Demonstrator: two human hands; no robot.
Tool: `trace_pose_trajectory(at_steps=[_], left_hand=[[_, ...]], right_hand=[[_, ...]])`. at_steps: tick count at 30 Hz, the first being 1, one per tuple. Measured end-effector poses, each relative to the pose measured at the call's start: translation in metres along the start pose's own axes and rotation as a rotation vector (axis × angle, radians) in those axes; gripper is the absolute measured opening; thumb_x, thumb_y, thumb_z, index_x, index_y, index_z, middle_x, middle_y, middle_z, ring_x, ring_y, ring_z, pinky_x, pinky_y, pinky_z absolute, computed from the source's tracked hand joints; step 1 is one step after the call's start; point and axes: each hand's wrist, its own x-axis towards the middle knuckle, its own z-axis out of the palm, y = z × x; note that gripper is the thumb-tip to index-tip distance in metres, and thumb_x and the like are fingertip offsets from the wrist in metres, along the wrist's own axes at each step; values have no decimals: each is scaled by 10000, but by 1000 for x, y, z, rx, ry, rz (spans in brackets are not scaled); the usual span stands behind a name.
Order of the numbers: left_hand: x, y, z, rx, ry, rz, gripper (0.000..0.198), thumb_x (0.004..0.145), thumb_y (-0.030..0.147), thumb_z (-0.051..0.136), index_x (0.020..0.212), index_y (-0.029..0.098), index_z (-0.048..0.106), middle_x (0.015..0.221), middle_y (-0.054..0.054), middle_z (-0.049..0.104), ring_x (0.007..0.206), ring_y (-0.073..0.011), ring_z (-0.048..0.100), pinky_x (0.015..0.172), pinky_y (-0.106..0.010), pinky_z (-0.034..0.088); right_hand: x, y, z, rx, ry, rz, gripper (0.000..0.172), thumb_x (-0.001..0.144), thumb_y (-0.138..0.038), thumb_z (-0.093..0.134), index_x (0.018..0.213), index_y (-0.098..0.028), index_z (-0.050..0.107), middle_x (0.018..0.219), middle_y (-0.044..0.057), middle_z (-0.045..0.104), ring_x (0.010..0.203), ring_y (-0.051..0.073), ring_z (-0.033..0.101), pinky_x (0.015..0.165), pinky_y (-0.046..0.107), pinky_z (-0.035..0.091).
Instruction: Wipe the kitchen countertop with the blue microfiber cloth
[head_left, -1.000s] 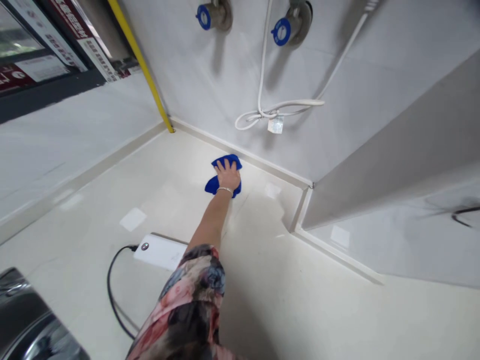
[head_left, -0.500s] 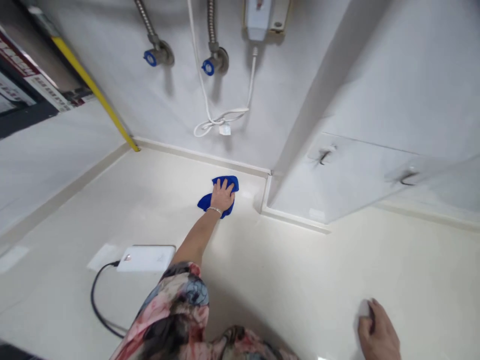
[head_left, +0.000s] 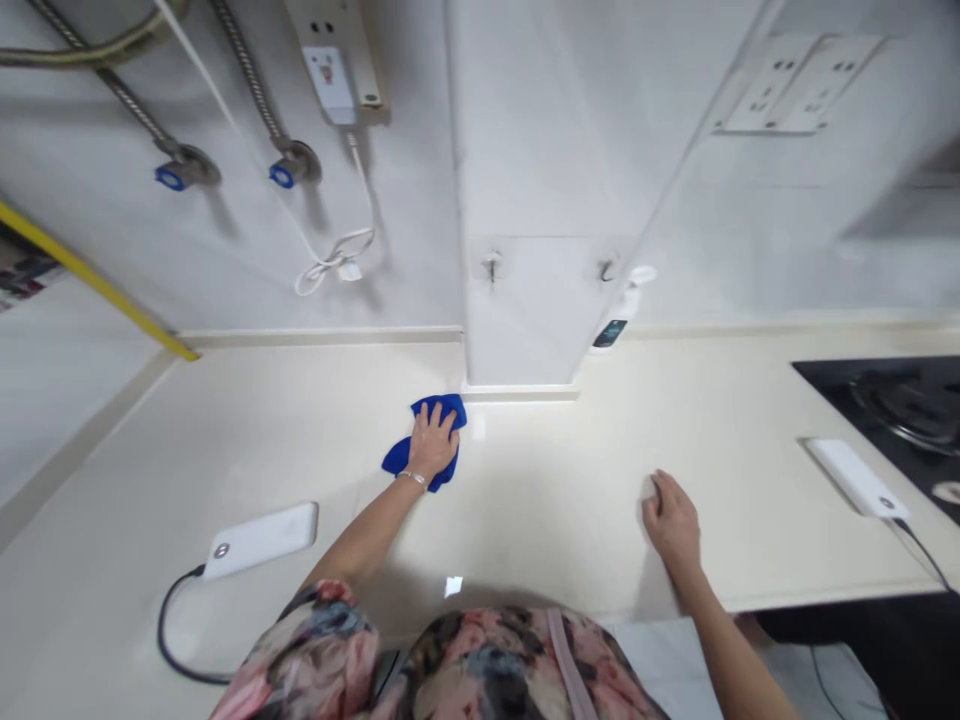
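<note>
My left hand (head_left: pixel 431 442) lies flat on a blue cloth (head_left: pixel 445 408), pressing it onto the cream countertop (head_left: pixel 315 440) just in front of a white wall column (head_left: pixel 517 330). A thin bracelet sits on that wrist. My right hand (head_left: pixel 671 520) rests on the countertop to the right with fingers curled under, close to the front edge; nothing shows in it.
A white power bank (head_left: pixel 260 538) with a black cable (head_left: pixel 169 640) lies at the left front. Another white power bank (head_left: pixel 851 476) lies at the right, beside a black gas hob (head_left: pixel 892 395). Pipes, valves and a coiled white cord (head_left: pixel 334 262) hang on the back wall.
The view has swung right, bringing the column, the hob and my right hand into sight. My left hand has slid the blue cloth along the back of the counter toward the column.
</note>
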Motion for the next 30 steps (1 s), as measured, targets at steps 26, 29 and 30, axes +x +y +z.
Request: trace_pose_trajectory(at_steps=[26, 29, 30], left_hand=[[-48, 243, 56, -237, -195, 921, 469, 1009, 395, 602, 1462, 285, 651, 1635, -89, 482, 1588, -368, 316, 1284, -580, 346], [-8, 252, 60, -234, -175, 831, 468, 1005, 360, 599, 1461, 277, 655, 1650, -94, 464, 1593, -352, 307, 1291, -570, 339], [4, 255, 62, -232, -174, 813, 467, 1003, 353, 597, 1459, 276, 658, 1649, -94, 465, 1595, -350, 305, 1292, -572, 337]], right_hand=[[7, -9, 1, 35, -37, 73, 462, 949, -174, 452, 1381, -165, 617, 1445, 163, 650, 1391, 287, 571, 1199, 551, 487], [8, -9, -2, 49, -41, 70, 471, 935, -161, 468, 1382, -159, 617, 1457, 164, 644, 1400, 283, 567, 1205, 537, 485], [8, -8, -3, 53, -44, 67, 477, 927, -158, 479, 1384, -162, 618, 1462, 160, 642, 1399, 281, 568, 1207, 533, 485]])
